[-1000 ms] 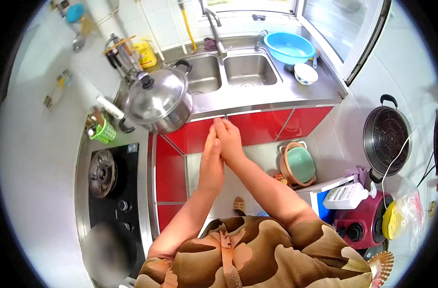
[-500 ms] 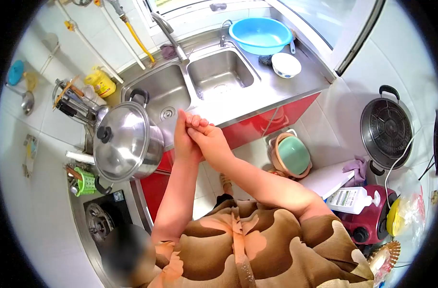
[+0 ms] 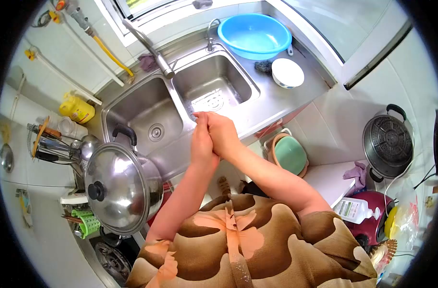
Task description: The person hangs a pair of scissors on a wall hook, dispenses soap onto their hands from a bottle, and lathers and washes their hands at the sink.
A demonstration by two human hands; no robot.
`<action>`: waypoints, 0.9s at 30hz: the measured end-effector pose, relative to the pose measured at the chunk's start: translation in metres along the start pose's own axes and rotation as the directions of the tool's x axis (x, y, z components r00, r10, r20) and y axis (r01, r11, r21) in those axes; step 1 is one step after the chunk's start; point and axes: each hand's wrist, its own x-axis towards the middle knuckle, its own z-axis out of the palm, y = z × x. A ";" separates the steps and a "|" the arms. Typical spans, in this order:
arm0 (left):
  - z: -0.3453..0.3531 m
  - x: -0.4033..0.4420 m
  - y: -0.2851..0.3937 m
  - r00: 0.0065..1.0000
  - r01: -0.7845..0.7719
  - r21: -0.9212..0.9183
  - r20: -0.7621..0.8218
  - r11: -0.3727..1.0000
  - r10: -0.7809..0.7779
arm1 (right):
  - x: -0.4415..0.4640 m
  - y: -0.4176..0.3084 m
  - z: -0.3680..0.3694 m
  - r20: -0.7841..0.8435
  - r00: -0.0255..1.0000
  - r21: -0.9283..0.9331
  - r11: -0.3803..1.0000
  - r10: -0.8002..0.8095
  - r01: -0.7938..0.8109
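Observation:
My left hand and my right hand are clasped together in front of the sink's near edge. Each is closed on the other, and many of the fingers are hidden in the clasp. No other object shows between them. Just beyond the fingertips lies the double steel sink, whose right basin has a bright wet-looking patch at its bottom. The faucet stands behind the two basins. Left of my hands is a large lidded steel pot, apart from them.
On the right counter stand a blue basin, a white bowl and a dark scrubber. A yellow bottle and a utensil holder are at left. Stacked tubs sit low; a black pan hangs right.
My clasped hands stay together, and the left fingers now point further up. The view has shifted, with the pot appearing lower and larger and the sink further left.

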 end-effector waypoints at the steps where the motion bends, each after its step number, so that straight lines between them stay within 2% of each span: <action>1: -0.004 0.008 0.003 1.000 -0.007 0.000 -0.003 1.000 0.007 | 0.004 -0.004 0.005 0.105 0.958 0.276 0.917 0.268 -0.287; 2: -0.011 0.026 0.001 0.996 -0.089 -0.021 0.026 0.996 0.089 | 0.015 -0.002 0.004 0.184 0.927 0.360 0.856 0.325 -0.372; 3: -0.022 0.035 0.007 0.992 -0.015 -0.109 0.125 0.994 0.028 | 0.028 -0.001 -0.006 0.294 0.917 0.452 0.806 0.269 -0.382; 5: -0.014 0.043 0.006 0.937 -0.029 -0.297 0.325 0.954 0.130 | 0.047 0.017 -0.017 0.458 0.873 0.766 0.425 0.167 -0.483; 6: -0.006 0.043 0.007 0.912 0.024 -0.299 0.396 0.954 0.101 | 0.055 0.014 -0.026 0.518 0.828 0.817 0.164 0.215 -0.553; 7: 0.012 0.042 0.007 0.907 0.033 -0.290 0.411 0.956 0.093 | 0.062 0.024 -0.030 0.503 0.837 0.825 0.168 0.218 -0.539; 9: 0.041 0.036 0.006 0.930 -0.120 -0.082 0.340 0.989 0.141 | 0.070 0.039 -0.025 0.444 0.785 0.868 0.010 0.433 -0.496; 10: 0.039 0.043 0.001 0.893 -0.167 0.004 0.425 0.986 0.150 | 0.076 0.042 -0.024 0.423 0.758 0.878 -0.016 0.496 -0.479; 11: 0.041 0.048 -0.003 0.897 -0.166 0.015 0.418 0.986 0.145 | 0.079 0.047 -0.023 0.429 0.755 0.877 -0.029 0.496 -0.479; 13: 0.054 0.059 -0.013 0.859 -0.370 0.186 0.442 0.910 0.259 | 0.090 0.064 -0.026 0.381 0.785 0.857 0.132 0.488 -0.498; 14: 0.061 0.062 -0.017 0.854 -0.400 0.226 0.444 0.888 0.271 | 0.095 0.076 -0.025 0.272 0.818 0.803 0.349 0.506 -0.483; 15: 0.069 0.069 -0.018 0.854 -0.397 0.236 0.448 0.887 0.263 | 0.103 0.081 -0.033 0.268 0.818 0.809 0.342 0.509 -0.478; 16: 0.075 0.074 -0.020 0.871 -0.346 0.212 0.435 0.914 0.229 | 0.109 0.084 -0.042 0.061 0.903 0.606 0.704 0.424 -0.371; 17: 0.079 0.078 -0.023 0.888 -0.291 0.186 0.419 0.939 0.192 | 0.114 0.089 -0.048 -0.091 0.962 0.278 0.934 0.257 -0.223; 18: 0.082 0.086 -0.022 0.908 -0.205 0.204 0.404 0.957 0.108 | 0.119 0.096 -0.052 -0.200 0.977 0.142 0.989 0.068 -0.040; 19: 0.086 0.093 -0.026 0.910 -0.201 0.212 0.402 0.956 0.102 | 0.123 0.101 -0.055 -0.203 0.976 0.147 0.988 0.075 -0.046; 21: 0.089 0.107 -0.033 0.970 -0.067 0.051 0.235 0.996 0.053 | 0.127 0.104 -0.054 -0.231 0.954 0.140 0.964 -0.191 0.227; 22: 0.092 0.118 -0.029 0.959 -0.067 0.053 0.280 0.996 0.050 | 0.125 0.104 -0.052 -0.112 0.991 0.374 0.921 -0.073 0.111; 23: 0.102 0.128 -0.032 0.971 -0.177 0.007 0.162 0.984 0.174 | 0.122 0.101 -0.043 0.005 0.996 0.567 0.820 0.089 -0.076; 24: 0.104 0.140 -0.034 0.974 -0.174 0.013 0.153 0.985 0.169 | 0.123 0.095 -0.045 0.182 0.953 0.786 0.547 0.242 -0.289; 25: 0.097 0.156 -0.031 0.963 -0.154 -0.031 0.217 0.988 0.157 | 0.126 0.093 -0.049 0.388 0.868 0.871 0.184 0.311 -0.456; 26: 0.086 0.169 -0.025 0.950 -0.138 -0.070 0.273 0.988 0.152 | 0.126 0.099 -0.047 0.398 0.864 0.872 0.166 0.307 -0.461; 27: 0.071 0.175 -0.018 0.936 -0.127 -0.108 0.316 0.986 0.155 | 0.123 0.105 -0.040 0.472 0.822 0.869 -0.011 0.319 -0.495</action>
